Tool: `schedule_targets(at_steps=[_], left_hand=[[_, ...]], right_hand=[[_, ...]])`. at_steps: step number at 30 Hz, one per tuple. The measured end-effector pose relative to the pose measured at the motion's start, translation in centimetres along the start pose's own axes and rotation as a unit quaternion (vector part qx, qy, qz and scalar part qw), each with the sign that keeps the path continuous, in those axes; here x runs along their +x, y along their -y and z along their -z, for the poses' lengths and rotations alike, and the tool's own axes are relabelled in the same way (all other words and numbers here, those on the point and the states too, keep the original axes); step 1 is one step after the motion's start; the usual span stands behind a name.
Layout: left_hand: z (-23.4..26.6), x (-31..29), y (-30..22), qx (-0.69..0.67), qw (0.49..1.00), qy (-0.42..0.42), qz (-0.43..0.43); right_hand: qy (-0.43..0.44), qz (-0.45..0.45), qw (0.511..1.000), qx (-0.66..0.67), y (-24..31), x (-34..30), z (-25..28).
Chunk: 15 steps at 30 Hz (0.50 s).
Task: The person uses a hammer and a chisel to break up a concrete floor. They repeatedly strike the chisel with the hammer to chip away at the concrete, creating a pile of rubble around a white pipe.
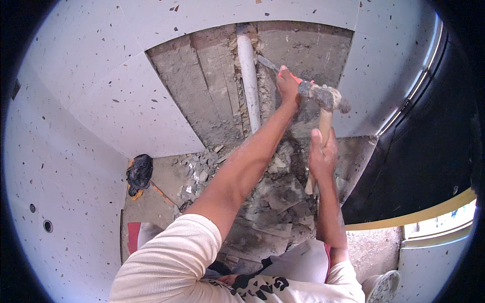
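My left hand (pixel 288 88) is closed around the orange-red grip of a chisel (pixel 268 63). The chisel's flat grey blade points up and left, its tip at the rough edge of the groove beside a pale pipe (pixel 248 76). Wrapped round the wooden handle of a hammer (pixel 326 118) is my right hand (pixel 323 156). The hammer's worn, dusty head is level with the chisel's butt end and seems to touch or nearly touch it. Behind both tools lies a patch of bare grey mortar (pixel 303 50) where the wall has no tiles.
Speckled white tiles (pixel 126 101) frame the bare patch. Broken rubble (pixel 273 217) covers the floor below it. A black bag (pixel 139 170) and a thin orange-ended rod (pixel 162 193) lie at left. A large dark panel (pixel 414 151) stands at right; a bucket (pixel 382 288) sits lower right.
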<state>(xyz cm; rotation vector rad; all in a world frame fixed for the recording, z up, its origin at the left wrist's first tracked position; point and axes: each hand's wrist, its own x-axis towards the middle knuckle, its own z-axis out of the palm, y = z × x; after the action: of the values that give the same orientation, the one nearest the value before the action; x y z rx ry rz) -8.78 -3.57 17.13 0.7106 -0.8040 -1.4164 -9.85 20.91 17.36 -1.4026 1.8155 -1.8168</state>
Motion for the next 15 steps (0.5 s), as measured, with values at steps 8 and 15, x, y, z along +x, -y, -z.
schedule_targets(at_steps=[8, 15], left_hand=[[3.1, -6.1, -4.5, -0.114, 0.974, 0.125, 0.151], [9.4, -5.5, -8.5, -0.160, 0.955, 0.184, 0.169]], right_hand=[[0.000, -0.015, 1.000, 0.027, -2.5, -0.8, 3.0], [0.060, -0.037, 0.994, 0.078, -1.0, -2.4, 2.4]])
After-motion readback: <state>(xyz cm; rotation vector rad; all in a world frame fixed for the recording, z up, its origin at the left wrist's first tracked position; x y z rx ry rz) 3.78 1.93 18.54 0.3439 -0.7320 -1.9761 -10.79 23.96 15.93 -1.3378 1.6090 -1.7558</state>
